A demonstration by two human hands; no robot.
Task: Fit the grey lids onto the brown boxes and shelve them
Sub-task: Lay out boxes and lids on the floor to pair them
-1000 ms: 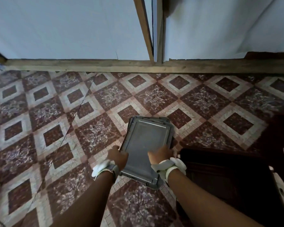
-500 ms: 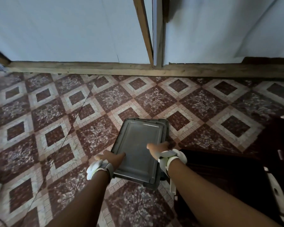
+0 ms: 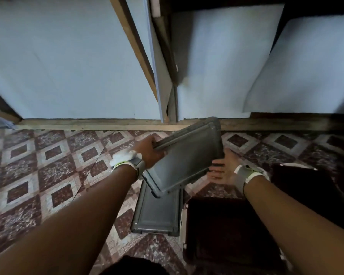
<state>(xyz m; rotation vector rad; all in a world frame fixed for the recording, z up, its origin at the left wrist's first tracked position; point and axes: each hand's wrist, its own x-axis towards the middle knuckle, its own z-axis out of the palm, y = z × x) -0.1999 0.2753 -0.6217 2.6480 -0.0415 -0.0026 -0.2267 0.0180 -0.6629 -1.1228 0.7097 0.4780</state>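
- The grey lid (image 3: pixel 187 157) is held in the air, just beyond the far-left corner of the open brown box (image 3: pixel 226 231), and it is tilted w/ its left edge higher.
- The left hand (image 3: pixel 149 150) grasps this lid: fingers curl around its upper long edge, on the side away from the box.
- The right hand (image 3: pixel 224 167) is nearer to the box. Its fingers (image 3: pixel 214 173) look straight and released and only touch the lid's lower right edge; the picture is blurred there.
- The lid's long axis runs diagonally, from near-left to far-right. The box seems to lie near-to-far, so prob. the lid must turn a bit and come toward the person and to the right.
- A second grey lid (image 3: pixel 157 213) lies flat on the floor (image 3: pixel 48 165), just left of the box, almost touching its wall.
- Another brown box (image 3: pixel 310 187) stands beyond-right of the first one, also w/o lid.
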